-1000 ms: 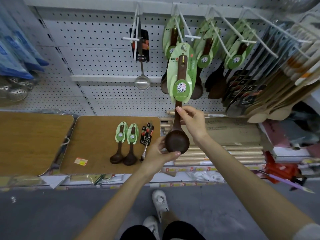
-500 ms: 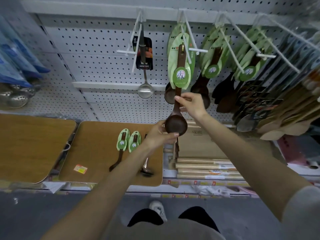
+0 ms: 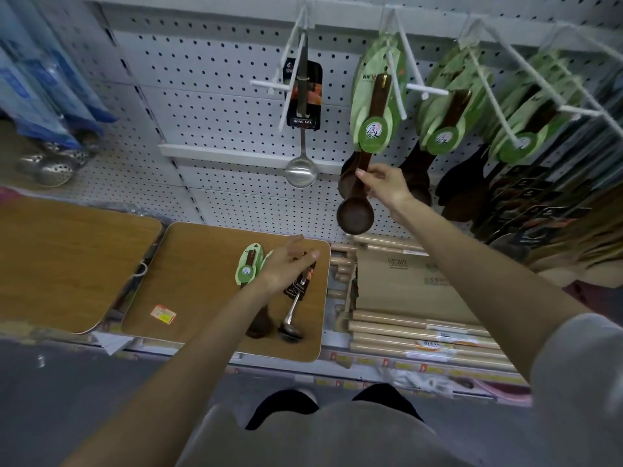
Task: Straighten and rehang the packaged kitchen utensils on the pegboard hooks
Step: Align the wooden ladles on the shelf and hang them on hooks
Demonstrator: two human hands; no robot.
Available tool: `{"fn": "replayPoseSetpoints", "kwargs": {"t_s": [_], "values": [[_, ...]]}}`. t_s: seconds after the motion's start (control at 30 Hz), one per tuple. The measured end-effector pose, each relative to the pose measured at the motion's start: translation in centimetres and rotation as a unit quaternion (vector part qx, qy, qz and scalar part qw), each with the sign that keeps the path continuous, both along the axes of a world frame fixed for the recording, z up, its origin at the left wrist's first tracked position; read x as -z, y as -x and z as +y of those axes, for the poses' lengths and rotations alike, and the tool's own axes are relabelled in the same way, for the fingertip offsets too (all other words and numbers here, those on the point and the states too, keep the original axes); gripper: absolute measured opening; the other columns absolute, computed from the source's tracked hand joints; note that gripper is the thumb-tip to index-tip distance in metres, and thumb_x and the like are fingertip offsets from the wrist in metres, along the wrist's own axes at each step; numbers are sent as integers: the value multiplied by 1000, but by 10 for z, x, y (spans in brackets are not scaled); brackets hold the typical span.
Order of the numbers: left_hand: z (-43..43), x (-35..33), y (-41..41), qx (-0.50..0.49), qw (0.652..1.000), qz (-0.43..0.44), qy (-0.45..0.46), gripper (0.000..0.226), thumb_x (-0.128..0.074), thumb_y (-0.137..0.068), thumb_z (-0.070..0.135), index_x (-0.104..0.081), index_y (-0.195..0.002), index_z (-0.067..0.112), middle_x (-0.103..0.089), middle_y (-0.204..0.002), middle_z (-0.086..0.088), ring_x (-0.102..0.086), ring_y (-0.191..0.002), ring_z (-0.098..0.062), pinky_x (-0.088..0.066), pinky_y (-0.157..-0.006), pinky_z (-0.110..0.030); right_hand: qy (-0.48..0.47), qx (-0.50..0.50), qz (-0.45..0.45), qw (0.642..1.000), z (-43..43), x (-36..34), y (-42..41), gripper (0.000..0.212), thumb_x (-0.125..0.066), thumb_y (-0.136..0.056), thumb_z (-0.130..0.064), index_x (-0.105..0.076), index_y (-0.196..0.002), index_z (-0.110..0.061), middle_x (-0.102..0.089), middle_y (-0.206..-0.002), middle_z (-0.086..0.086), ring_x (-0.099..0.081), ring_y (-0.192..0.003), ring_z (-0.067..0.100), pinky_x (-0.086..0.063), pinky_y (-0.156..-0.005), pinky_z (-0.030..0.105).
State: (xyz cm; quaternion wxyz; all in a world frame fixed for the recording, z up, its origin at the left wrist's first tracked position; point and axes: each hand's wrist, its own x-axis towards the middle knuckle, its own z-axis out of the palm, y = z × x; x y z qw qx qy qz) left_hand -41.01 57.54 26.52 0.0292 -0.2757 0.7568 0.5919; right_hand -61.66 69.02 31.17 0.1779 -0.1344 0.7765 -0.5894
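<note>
A dark wooden ladle [image 3: 354, 215] on a green card [image 3: 373, 129] hangs from a white pegboard hook [image 3: 401, 92]. My right hand [image 3: 384, 185] pinches its handle just below the card. My left hand [image 3: 290, 261] is lower down, with relaxed fingers spread over loose packs on a wooden board [image 3: 202, 281]. Those packs are a green-carded wooden spoon [image 3: 247, 267] and a black-carded metal spoon [image 3: 291, 318]. I cannot tell whether the left hand touches them. A second green card is mostly hidden under that hand.
A steel ladle [image 3: 301, 168] on a black card hangs one hook to the left. More green-carded wooden spoons [image 3: 445, 139] fill hooks to the right. A second wooden board [image 3: 67, 257] lies left; rolling pins [image 3: 421, 332] and a cardboard box [image 3: 404, 278] lie right.
My left hand let go of the ladle's bowl and dropped to the packs on the board. The right hand still holds the handle, and the ladle hangs higher against the pegboard.
</note>
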Motion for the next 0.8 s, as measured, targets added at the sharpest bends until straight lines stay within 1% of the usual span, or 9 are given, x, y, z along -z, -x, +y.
{"fn": "replayPoseSetpoints", "kwargs": {"t_s": [0.1, 0.17, 0.27, 0.33, 0.47, 0.53, 0.63, 0.7, 0.8], "values": [[-9, 10, -12, -20, 1000, -10, -10, 57, -61, -89, 37, -41, -139, 18, -52, -135, -4, -47, -126, -22, -39, -107, -43, -12, -3, -16, 1000, -4, 0, 4, 33, -60, -93, -17, -58, -123, -3, -61, -88, 0, -56, -75, 9, -44, -63, 14], [-15, 17, -21, -34, 999, -15, -23, 60, -61, -88, 39, -39, -141, 21, -53, -132, -4, -50, -123, -22, -42, -104, -43, -20, 5, -24, 999, -5, -2, 6, 41, -60, -94, -19, -53, -131, -3, -60, -105, 2, -56, -94, 11, -46, -75, 16], [-24, 22, -33, -44, 998, -25, -35, 58, -61, -88, 39, -41, -139, 22, -55, -125, -1, -53, -119, -21, -44, -103, -41, -55, 11, -24, 998, -6, -4, 6, 47, -58, -95, -21, -46, -137, -3, -53, -129, 4, -50, -116, 13, -41, -98, 23], [-30, 23, -40, -38, 998, -28, -30, 57, -61, -88, 40, -41, -140, 23, -54, -126, -2, -53, -118, -20, -44, -102, -39, -70, 18, -26, 997, -5, -2, 3, 49, -57, -95, -21, -45, -138, -2, -46, -143, 7, -45, -129, 18, -37, -106, 28], [-45, 22, -54, -23, 999, -31, -15, 57, -60, -90, 36, -41, -140, 20, -52, -130, -6, -49, -109, -15, -41, -87, -27, -101, 33, -23, 994, -1, 4, -12, 49, -57, -95, -24, -47, -138, -4, -50, -140, 7, -46, -129, 16, -38, -99, 23], [-55, 23, -61, -2, 999, -42, 21, 57, -61, -89, 36, -41, -139, 19, -51, -132, -7, -49, -109, -15, -38, -85, -25, -145, 24, -2, 989, 3, 11, -24, 51, -59, -94, -28, -47, -139, -5, -53, -139, 7, -48, -128, 16, -38, -102, 23], [-72, 27, -76, 56, 992, -65, 93, 62, -63, -88, 38, -38, -141, 18, -48, -137, -11, -49, -121, -24, -40, -92, -26, -249, -13, 54, 967, 10, 18, -49, 60, -58, -93, -34, -41, -143, -7, -47, -144, 8, -44, -133, 21, -34, -111, 32], [-83, 30, -86, 98, 981, -81, 150, 67, -63, -87, 40, -36, -143, 16, -47, -139, -14, -47, -125, -30, -42, -100, -34, -305, -45, 92, 947, 13, 23, -69, 64, -57, -94, -38, -35, -146, -9, -40, -150, 8, -36, -138, 24, -31, -113, 36], [-95, 32, -96, 162, 951, -91, 248, 68, -60, -88, 43, -32, -145, 16, -41, -144, -14, -47, -125, -35, -43, -99, -38, -362, -82, 142, 917, 13, 36, -99, 66, -59, -92, -38, -33, -147, -11, -35, -152, 12, -29, -141, 28, -25, -114, 38]]}}
